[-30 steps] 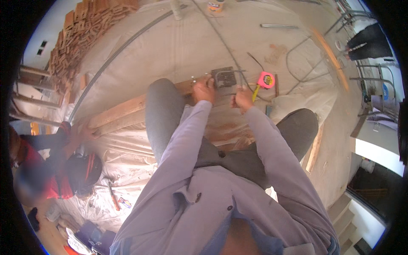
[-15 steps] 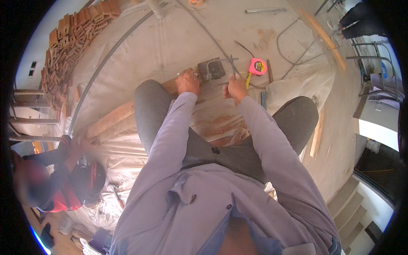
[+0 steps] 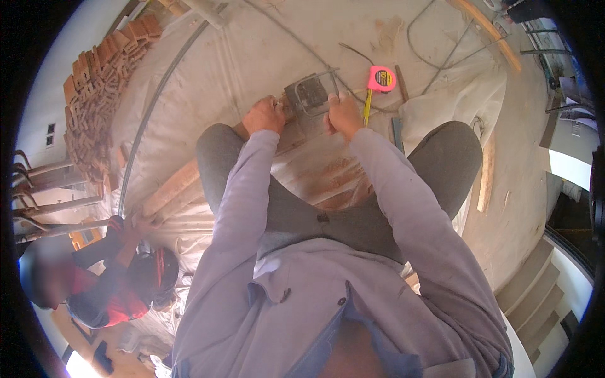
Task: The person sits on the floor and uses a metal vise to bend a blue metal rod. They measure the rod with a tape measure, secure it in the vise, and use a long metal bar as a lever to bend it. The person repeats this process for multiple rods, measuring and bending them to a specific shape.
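My left hand point(image 3: 265, 115) is closed over the far end of a long timber point(image 3: 179, 179). What its fingers hold is hidden. Just right of it lies a dark rectangular block point(image 3: 305, 94). My right hand point(image 3: 344, 115) grips a thin, U-shaped grey metal frame tool point(image 3: 334, 79), which reaches over the block; its exact kind is unclear. A pink tape measure point(image 3: 381, 79) rests on the ground to the right of my right hand, with a length of yellow blade point(image 3: 367, 108) drawn out toward me.
A brick-coloured heap of narrow pieces point(image 3: 91, 101) stands at the far left. Another person point(image 3: 120, 277) crouches at the lower left, a hand at the timber. Plastic sheeting point(image 3: 208, 82) covers the ground, with cables point(image 3: 283, 25) across it. Steps point(image 3: 535, 283) are at the right.
Both hands and the metal frame have shifted slightly left in the picture, along with the dark block, as the view turned. My grips look the same.
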Tool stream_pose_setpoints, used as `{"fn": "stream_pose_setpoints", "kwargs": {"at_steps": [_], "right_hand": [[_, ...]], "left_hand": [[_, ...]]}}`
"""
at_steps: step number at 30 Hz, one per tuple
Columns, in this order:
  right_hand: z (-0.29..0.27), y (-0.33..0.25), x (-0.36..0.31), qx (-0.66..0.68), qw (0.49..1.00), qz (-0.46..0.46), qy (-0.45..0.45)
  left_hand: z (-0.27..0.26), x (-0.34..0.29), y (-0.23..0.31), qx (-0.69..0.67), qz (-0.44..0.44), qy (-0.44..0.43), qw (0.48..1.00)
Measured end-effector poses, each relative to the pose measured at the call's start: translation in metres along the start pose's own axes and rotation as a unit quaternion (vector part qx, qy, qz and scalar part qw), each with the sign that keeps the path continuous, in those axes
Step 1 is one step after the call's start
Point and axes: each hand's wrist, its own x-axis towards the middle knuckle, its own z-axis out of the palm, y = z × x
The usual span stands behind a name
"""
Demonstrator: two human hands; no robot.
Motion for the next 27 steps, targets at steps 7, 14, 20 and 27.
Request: {"fn": "stream_pose_setpoints", "kwargs": {"at_steps": [7, 14, 20, 27], "right_hand": [[-0.013, -0.002, 0.000, -0.051, 0.998, -0.018, 0.015], [-0.022, 0.008, 0.006, -0.062, 0.997, -0.052, 0.014], [-0.018, -0.022, -0.016, 0.014, 0.999, -0.013, 0.029], [-0.009, -0.023, -0.020, -0.220, 0.972, -0.074, -0.023]], "left_hand": [[-0.010, 0.017, 0.009, 0.117, 0.066, -0.077, 0.988], [0.002, 0.019, 0.006, 0.158, 0.128, -0.040, 0.978], [-0.002, 0.026, 0.002, 0.139, 0.052, -0.088, 0.985], [-0.021, 0.017, 0.000, 0.090, 0.068, -0.100, 0.989]]}}
